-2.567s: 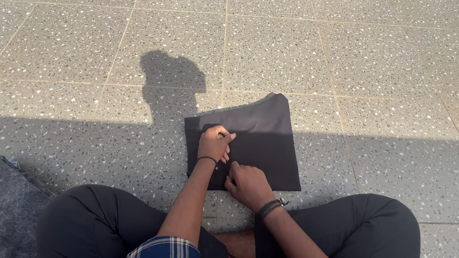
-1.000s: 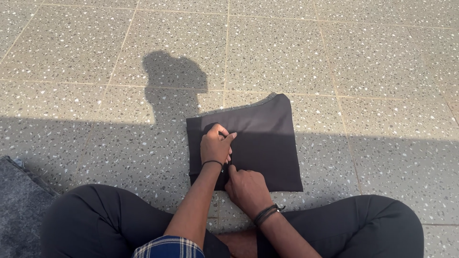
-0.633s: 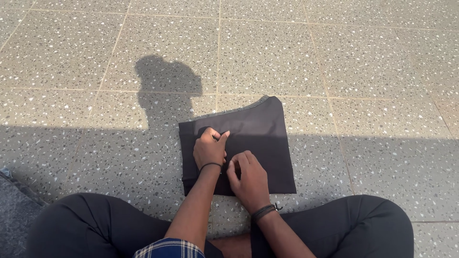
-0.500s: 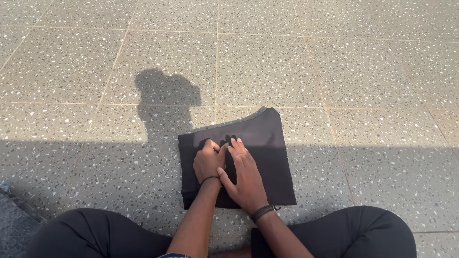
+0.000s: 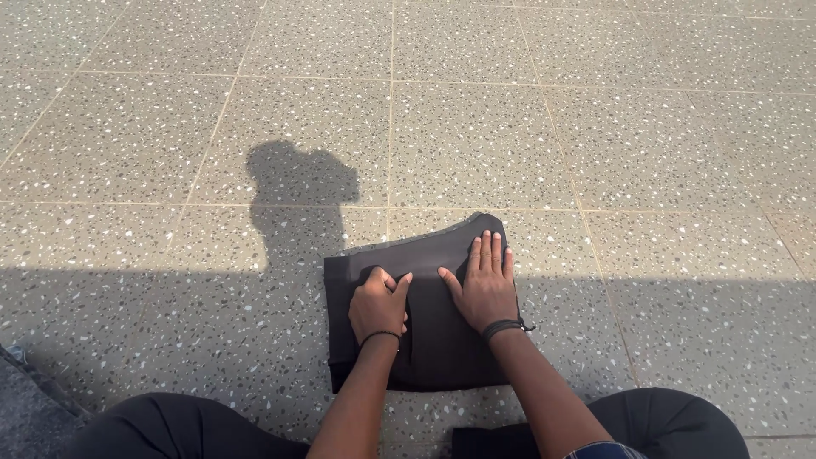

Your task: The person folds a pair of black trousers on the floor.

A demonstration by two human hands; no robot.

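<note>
Head view: speckled grey terrazzo floor tiles [image 5: 476, 136] carry a folded black cloth [image 5: 433, 340] before crossed legs. Right hand [image 5: 483, 289] lies spread, pinning it flat; left hand [image 5: 377, 306] curls, fingertips pressing a fold.

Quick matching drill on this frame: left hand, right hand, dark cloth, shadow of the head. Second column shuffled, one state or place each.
Things:
1. left hand
2. right hand
3. dark cloth
4. shadow of the head

States or places:
A. folded flat on the tiled floor
B. fingers curled, on the cloth's left part
C. falls on sunlit tiles beyond the cloth
D. palm down, fingers straight, near the cloth's far right corner

Pairs: 1-B, 2-D, 3-A, 4-C
</note>
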